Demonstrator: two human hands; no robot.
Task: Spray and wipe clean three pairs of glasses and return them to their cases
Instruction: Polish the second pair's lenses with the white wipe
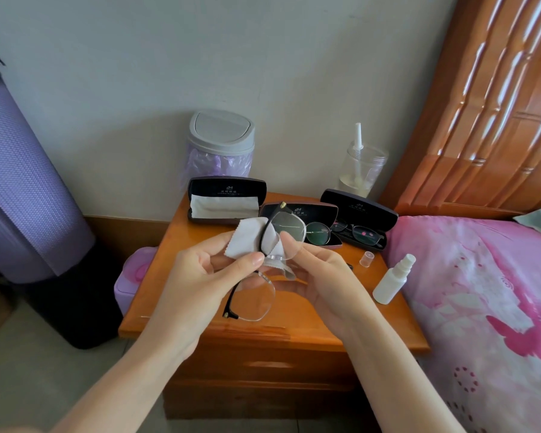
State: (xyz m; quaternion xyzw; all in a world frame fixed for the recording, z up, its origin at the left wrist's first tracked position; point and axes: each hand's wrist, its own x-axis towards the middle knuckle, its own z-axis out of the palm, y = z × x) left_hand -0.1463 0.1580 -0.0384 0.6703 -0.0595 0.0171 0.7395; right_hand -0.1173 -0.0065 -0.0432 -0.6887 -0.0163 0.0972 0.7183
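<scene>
Above the wooden nightstand I hold a pair of black half-rim glasses upright, one lens up and one lens down. My left hand pinches the frame near the bridge. My right hand pinches a grey cleaning cloth against the upper lens. Three open black cases stand at the back: the left case holds a folded cloth, the middle case holds thin-rimmed glasses, the right case holds dark-framed glasses. A white spray bottle lies uncapped at the nightstand's right edge, its clear cap beside it.
A small grey-lidded bin with a purple liner and a clear jar stand at the back by the wall. A pink bed adjoins the nightstand's right side. A rolled purple mat leans at left. A purple box sits low beside the nightstand.
</scene>
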